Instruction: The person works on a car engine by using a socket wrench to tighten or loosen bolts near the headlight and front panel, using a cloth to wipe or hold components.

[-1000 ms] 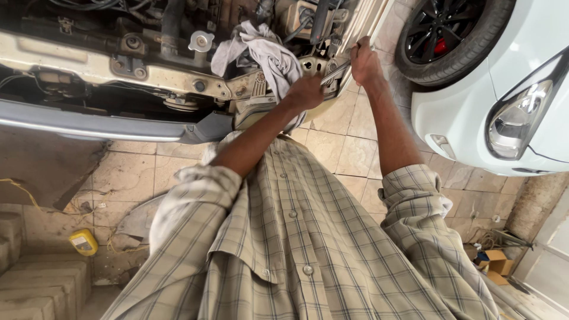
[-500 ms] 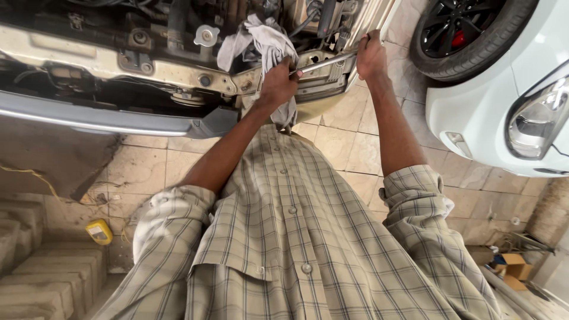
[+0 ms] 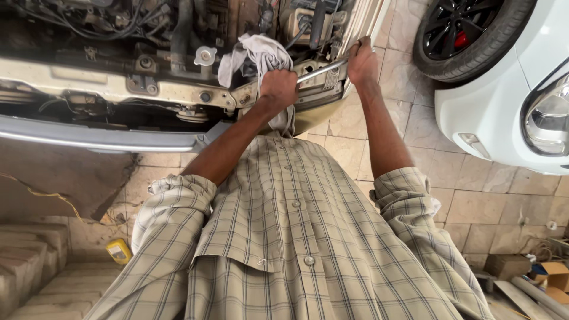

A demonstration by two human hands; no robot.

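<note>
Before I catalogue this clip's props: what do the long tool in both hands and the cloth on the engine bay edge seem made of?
Long tool: apparently bare steel, a slim silvery bar with a bright sheen, gripped by the left hand and right hand. Cloth: soft woven fabric, likely cotton, pale grey, matte, hanging in crumpled folds.

I see the crumpled grey cloth (image 3: 259, 54) on the open engine bay's front edge (image 3: 178, 92), left of the long metal bar (image 3: 322, 69).

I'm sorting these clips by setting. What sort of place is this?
Most likely a car repair garage. An open engine bay with its front stripped fills the top, both hands work a long metal bar there, and a white car stands close by on the tiled floor.
</note>
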